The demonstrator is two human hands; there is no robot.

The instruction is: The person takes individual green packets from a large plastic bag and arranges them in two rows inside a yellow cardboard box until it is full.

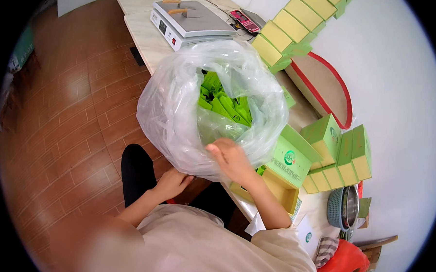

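Observation:
A large clear plastic bag (167, 119) bulges in the middle, its mouth gaping upward. Inside lie several bright green packets (224, 103). At the bag's near rim is my right hand (230, 158), closed on the folded plastic with the thumb toward the left. My left hand (171, 183) is lower, closed at the bag's near underside; part of its fingers is hidden there. Just right of my right forearm, an open green gift box (279, 192) with a pale yellow inside stands on the table, a little green showing at its left end.
Behind the bag, a flat scale (189, 23) carries two wooden-handled scoops (182, 11). Closed green boxes (293, 27) are stacked along the wall, with more boxes (341, 158) at right. A red-rimmed tray (322, 87), a blue basket (336, 209) and a red plastic bag (343, 265) are also there.

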